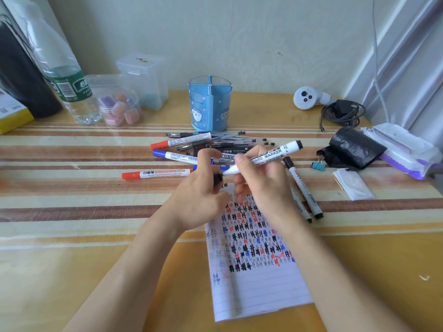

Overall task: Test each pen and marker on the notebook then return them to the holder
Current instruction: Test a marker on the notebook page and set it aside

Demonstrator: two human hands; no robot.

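Note:
My right hand (261,185) grips a white whiteboard marker (271,155) with a black end, its tip pointing left. My left hand (203,188) holds the marker's black cap (217,179) just beside that tip. Both hands hover over the top of the lined notebook page (254,279), which is covered with black, red and blue test marks. The blue pen holder (209,104) stands behind, with no pens showing above its rim. Several pens and markers (191,146) lie loose in front of it. A red-capped marker (155,174) lies to the left, two black markers (304,190) to the right.
A water bottle (69,87), clear plastic boxes (143,80) and a jar of erasers (119,109) stand at the back left. A white controller (306,97), coiled cable (342,111), black bag (354,147), tissue pack (402,149) and binder clip (318,164) lie at the right.

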